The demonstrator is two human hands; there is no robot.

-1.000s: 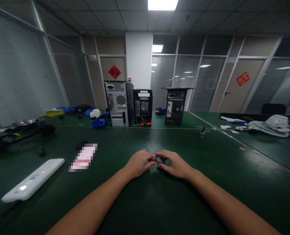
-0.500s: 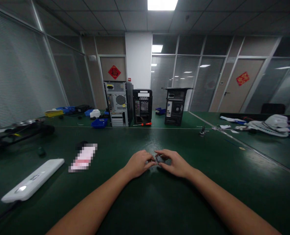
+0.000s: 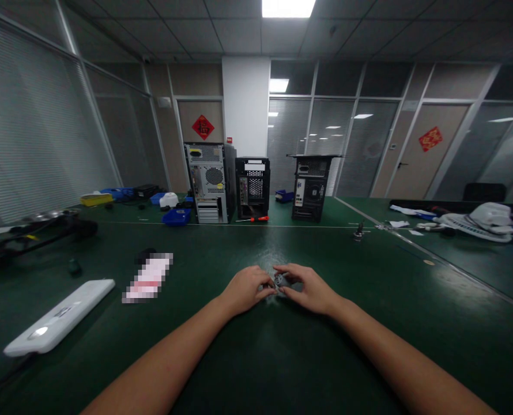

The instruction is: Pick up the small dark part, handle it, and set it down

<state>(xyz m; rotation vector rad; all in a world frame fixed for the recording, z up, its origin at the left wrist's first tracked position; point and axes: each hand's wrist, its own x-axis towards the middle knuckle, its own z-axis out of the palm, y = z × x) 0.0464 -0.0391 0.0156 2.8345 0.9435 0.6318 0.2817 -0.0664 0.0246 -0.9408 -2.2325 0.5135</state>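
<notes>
Green tabletop (image 3: pixel 274 369): glossy, with a red-handled screwdriver (image 3: pixel 261 219) well beyond both hands, by the computer tower (image 3: pixel 213 190) at the back.
Small grey cylinder (image 3: pixel 284 280): sits between the hands, in the right one's grasp — round end toward the left fingertips, long axis running back into the right palm, looks like a slight slant.
Right hand (image 3: pixel 312 289): the nearer one, thumb and fingers clamped around the cylinder.
Left hand (image 3: pixel 244 290): just beside that round end, fingertips close together — can't tell if they're pinching something tiny or touching the end.
Hard to see: the cylinder's far end is hidden by the right hand, and the face detail is too small to read.
</notes>
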